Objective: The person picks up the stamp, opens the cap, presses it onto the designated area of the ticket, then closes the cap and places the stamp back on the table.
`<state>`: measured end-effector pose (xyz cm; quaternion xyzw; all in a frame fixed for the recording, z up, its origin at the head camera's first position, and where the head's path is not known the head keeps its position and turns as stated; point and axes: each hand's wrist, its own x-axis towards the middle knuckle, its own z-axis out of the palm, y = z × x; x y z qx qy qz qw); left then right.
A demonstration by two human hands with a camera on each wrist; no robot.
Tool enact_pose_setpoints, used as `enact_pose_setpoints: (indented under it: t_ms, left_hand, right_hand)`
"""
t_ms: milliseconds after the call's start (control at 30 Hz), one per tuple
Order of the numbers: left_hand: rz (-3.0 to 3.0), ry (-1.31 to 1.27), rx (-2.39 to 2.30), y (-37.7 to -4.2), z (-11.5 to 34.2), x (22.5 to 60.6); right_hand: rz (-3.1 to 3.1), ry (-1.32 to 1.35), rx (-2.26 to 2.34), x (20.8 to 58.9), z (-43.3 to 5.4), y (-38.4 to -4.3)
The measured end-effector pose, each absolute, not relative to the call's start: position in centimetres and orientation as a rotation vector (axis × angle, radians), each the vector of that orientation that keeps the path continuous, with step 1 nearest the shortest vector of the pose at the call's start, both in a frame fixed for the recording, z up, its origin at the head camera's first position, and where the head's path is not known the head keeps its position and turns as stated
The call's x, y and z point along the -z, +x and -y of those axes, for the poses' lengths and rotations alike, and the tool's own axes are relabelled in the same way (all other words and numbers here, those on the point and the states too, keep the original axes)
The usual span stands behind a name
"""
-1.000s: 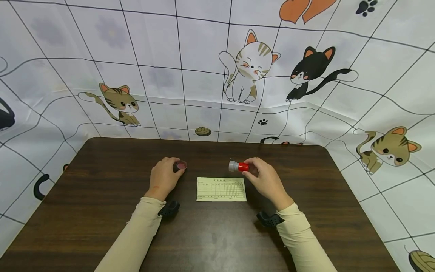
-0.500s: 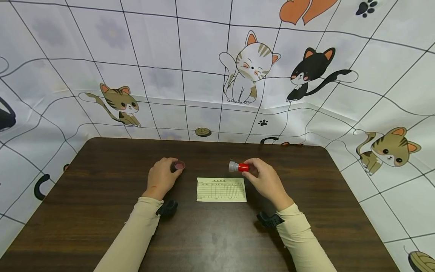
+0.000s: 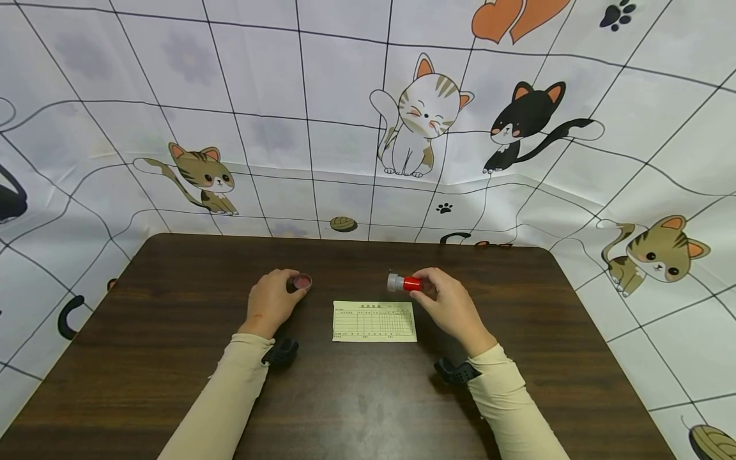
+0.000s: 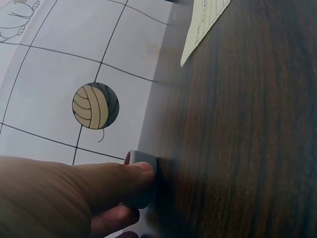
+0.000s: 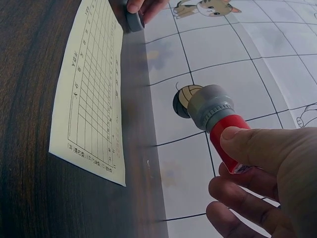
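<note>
My left hand (image 3: 269,303) pinches a round dark grey stamp cap (image 3: 301,282) near the back of the table. The cap's reddish inside shows in the head view, and its grey side (image 4: 144,196) rests right at the tabletop in the left wrist view. With thumb and fingers, my right hand (image 3: 448,306) grips a round stamp (image 3: 405,283) by its red body. Tilted onto its side, the stamp has its grey head (image 5: 210,105) pointing left. Between the hands, closer to me, a pale yellow printed receipt form (image 3: 374,321) lies flat.
The dark brown wooden table (image 3: 356,396) ends at a back edge just beyond the hands. Behind it hangs a white cloth backdrop (image 3: 339,147) with grid lines and cartoon cats. A black wrist device (image 3: 282,352) sits on the left wrist, another (image 3: 456,372) on the right.
My left hand has slid slightly left with the cap, away from the receipt form. My right hand and the stamp have stayed where they were.
</note>
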<state>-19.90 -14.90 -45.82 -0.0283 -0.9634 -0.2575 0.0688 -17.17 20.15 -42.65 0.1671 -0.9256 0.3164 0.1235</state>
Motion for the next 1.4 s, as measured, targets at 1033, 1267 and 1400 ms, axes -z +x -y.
enact_pose_setpoints:
  t_ms: [1033, 1267, 1400]
  left_hand:
    - [3.182, -0.771, 0.699, -17.8, 11.5, 44.2]
    - [3.203, -0.794, 0.676, -17.8, 11.3, 44.4]
    - [3.200, -0.809, 0.653, -17.8, 11.1, 44.4]
  right_hand:
    - [2.691, 0.472, -0.903, 42.6, -20.3, -17.5]
    - [2.710, 0.446, -0.889, 42.5, -20.4, -17.4]
    - [2.722, 0.445, -0.873, 42.7, -20.5, -17.4]
